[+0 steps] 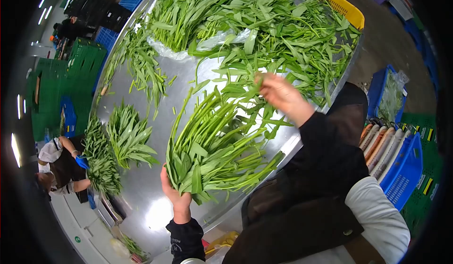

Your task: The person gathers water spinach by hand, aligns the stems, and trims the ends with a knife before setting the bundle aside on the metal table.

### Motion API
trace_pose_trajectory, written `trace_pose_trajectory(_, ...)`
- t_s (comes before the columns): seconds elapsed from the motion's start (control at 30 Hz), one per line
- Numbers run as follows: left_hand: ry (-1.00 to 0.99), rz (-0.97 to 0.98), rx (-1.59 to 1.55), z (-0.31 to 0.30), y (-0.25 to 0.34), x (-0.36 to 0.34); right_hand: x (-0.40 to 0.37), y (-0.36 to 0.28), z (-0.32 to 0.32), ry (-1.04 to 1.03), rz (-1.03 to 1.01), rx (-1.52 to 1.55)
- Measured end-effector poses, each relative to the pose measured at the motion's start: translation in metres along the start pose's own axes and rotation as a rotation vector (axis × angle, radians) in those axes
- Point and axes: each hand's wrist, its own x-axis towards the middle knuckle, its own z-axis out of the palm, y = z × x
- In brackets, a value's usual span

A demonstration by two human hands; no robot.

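Observation:
A loose bunch of water spinach (207,141), with long green stems and narrow leaves, lies in my left hand (177,193) near the table's front edge. My left fingers are mostly hidden under its leafy end. My right hand (283,96) is raised above the table, thumb and fingers pinched on a bit of green leaf (258,81), slightly blurred. Beyond it spreads a large loose heap of water spinach (302,37). More of the greens (174,23) rest on clear plastic wrap (165,51). Two tidied bunches, one of them a leafy bunch (127,134), lie to the left.
The metal table (155,179) has scattered stem pieces on it. A yellow crate (335,2) stands at the far right corner, a blue basket (403,174) at the right. Across the table at left, a person with a blue glove (82,161) touches a bunch. Green crates (56,85) stand behind.

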Motion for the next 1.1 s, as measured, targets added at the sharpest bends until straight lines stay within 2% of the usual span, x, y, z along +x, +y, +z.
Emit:
trace_pose_trajectory(0.03, 0.025, -0.021, -0.013, -0.001, -0.002, 0.0, -0.005, -0.017, -0.009, 0.009, -0.051, -0.054)
trace_pose_trajectory(0.07, 0.028, -0.019, -0.013, 0.0, -0.004, 0.001, -0.015, -0.032, -0.009, -0.082, 0.115, -0.432)
trace_pose_trajectory(0.1, 0.029, -0.032, -0.004, 0.001, -0.005, 0.0, -0.021, -0.036, 0.003, -0.082, 0.119, -0.431)
trace_pose_trajectory(0.17, 0.021, -0.042, 0.004, 0.007, -0.004, 0.002, -0.034, -0.028, 0.037, -0.503, 0.134, -0.936)
trace_pose_trajectory(0.23, -0.08, 0.023, 0.026, 0.016, -0.002, 0.009, -0.026, 0.021, 0.048, -0.48, -0.398, -1.199)
trace_pose_trajectory(0.3, -0.127, 0.049, 0.08, 0.021, 0.005, 0.013, -0.031, 0.01, 0.072, -0.513, -0.173, -1.022)
trace_pose_trajectory(0.37, -0.155, 0.05, 0.066, 0.02, 0.006, 0.014, -0.024, 0.015, 0.075, -0.509, -0.234, -0.937)
trace_pose_trajectory(0.43, -0.132, 0.009, 0.003, 0.02, 0.006, 0.013, -0.02, 0.016, 0.073, -0.553, -0.075, -0.668)
trace_pose_trajectory(0.5, -0.097, -0.074, -0.122, 0.021, 0.005, 0.012, -0.032, 0.004, 0.077, -0.502, -0.009, -0.765)
trace_pose_trajectory(0.57, -0.113, -0.092, -0.132, 0.021, 0.004, 0.014, -0.036, 0.011, 0.073, -0.491, -0.466, -1.04)
trace_pose_trajectory(0.6, -0.126, -0.12, -0.086, 0.019, 0.001, 0.014, -0.027, 0.024, 0.07, -0.564, -0.699, -0.929)
trace_pose_trajectory(0.63, -0.138, -0.146, -0.041, 0.018, -0.001, 0.014, -0.024, 0.029, 0.062, -0.564, -0.699, -0.93)
trace_pose_trajectory(0.7, -0.137, -0.154, -0.051, 0.019, 0.0, 0.013, -0.023, 0.02, 0.056, -0.318, -0.409, -0.816)
trace_pose_trajectory(0.73, -0.138, -0.167, -0.052, 0.017, -0.001, 0.012, -0.019, 0.008, 0.051, -0.189, -0.187, -0.656)
trace_pose_trajectory(0.77, -0.138, -0.18, -0.052, 0.015, -0.001, 0.012, -0.021, -0.011, 0.049, -0.071, -0.087, -0.443)
trace_pose_trajectory(0.8, -0.137, -0.18, -0.052, 0.014, 0.0, 0.012, -0.017, -0.021, 0.034, -0.084, -0.003, -0.103)
trace_pose_trajectory(0.87, -0.017, -0.256, -0.155, 0.013, 0.004, 0.012, -0.014, -0.043, 0.003, -0.204, 0.106, 0.311)
trace_pose_trajectory(0.9, -0.016, -0.257, -0.157, 0.012, 0.004, 0.013, -0.012, -0.047, -0.009, -0.204, 0.107, 0.31)
trace_pose_trajectory(0.97, -0.02, -0.171, -0.1, 0.005, 0.003, 0.014, -0.007, -0.045, -0.022, -0.141, 0.224, -0.35)
trace_pose_trajectory(1.0, -0.043, -0.2, -0.154, -0.001, -0.002, 0.012, -0.008, -0.037, -0.019, -0.12, -0.016, -1.281)
trace_pose_trajectory(1.03, -0.034, -0.197, -0.156, -0.001, -0.004, 0.013, -0.014, -0.034, -0.02, -0.127, -0.021, -1.287)
trace_pose_trajectory(1.1, 0.011, -0.213, -0.131, -0.003, -0.005, 0.012, -0.04, -0.048, 0.01, 0.033, -0.712, -1.757)
